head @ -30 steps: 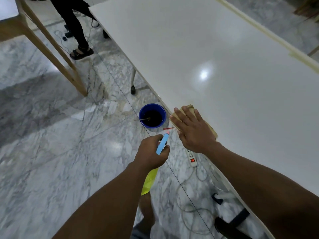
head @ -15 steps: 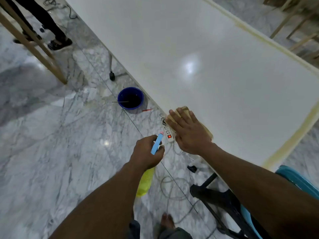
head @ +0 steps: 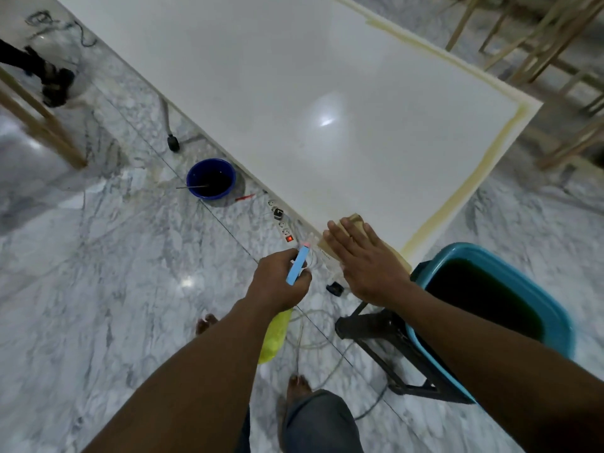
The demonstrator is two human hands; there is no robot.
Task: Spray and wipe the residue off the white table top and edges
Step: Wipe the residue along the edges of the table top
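The white table top (head: 294,93) fills the upper middle of the head view, with a yellowish residue band (head: 457,197) along its right and far edges. My right hand (head: 366,259) lies flat, fingers straight, pressing a tan cloth (head: 354,220) onto the table's near edge close to the corner. My left hand (head: 281,282) grips a spray bottle (head: 298,264) with a light blue head and a yellow body hanging below, its nozzle pointing at the edge beside the cloth.
A dark blue bowl (head: 210,178) with a stick sits on the marble floor by the table. A white power strip (head: 282,220) and cables lie under the edge. A teal tub (head: 529,289) of dark liquid rests on a black stool (head: 392,354). Wooden frames (head: 539,44) stand behind.
I have moved along the table edge toward its right corner. My right hand slid the cloth along the edge with it, and the teal tub has come into view.
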